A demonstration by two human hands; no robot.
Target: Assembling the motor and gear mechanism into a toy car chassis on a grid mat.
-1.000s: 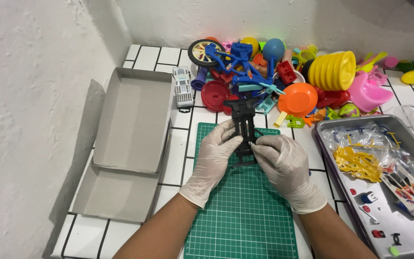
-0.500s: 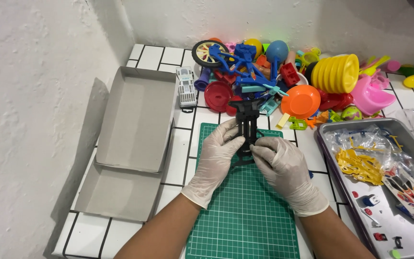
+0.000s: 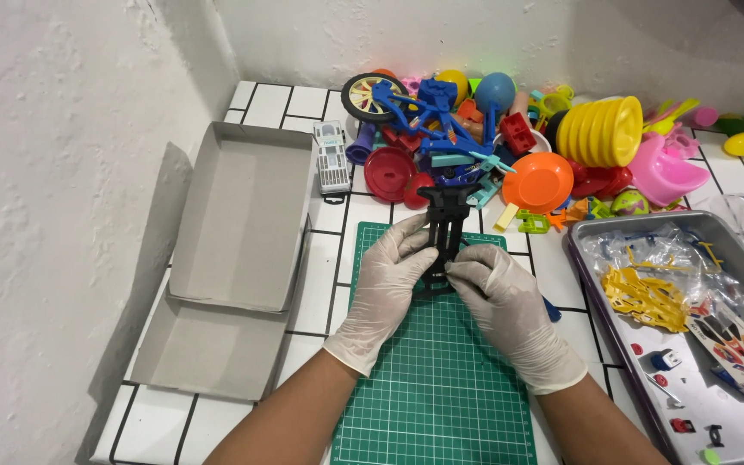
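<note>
Gloved fingertips (image 3: 424,250) of the left hand (image 3: 385,293) and right hand (image 3: 497,297) are gripping a black plastic chassis (image 3: 445,237) from both sides over the green cutting mat (image 3: 441,396). Since a second ago the grip is sitting unchanged, possibly tighter. Its long axis is pointing away, toward the toy pile (image 3: 510,129).

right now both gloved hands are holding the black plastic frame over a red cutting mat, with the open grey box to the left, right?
Not quite. The head view shows the cutting mat is green, not red. The rest holds: the left hand and right hand, both gloved, hold the black plastic frame over it, with the open grey box to the left.
</note>
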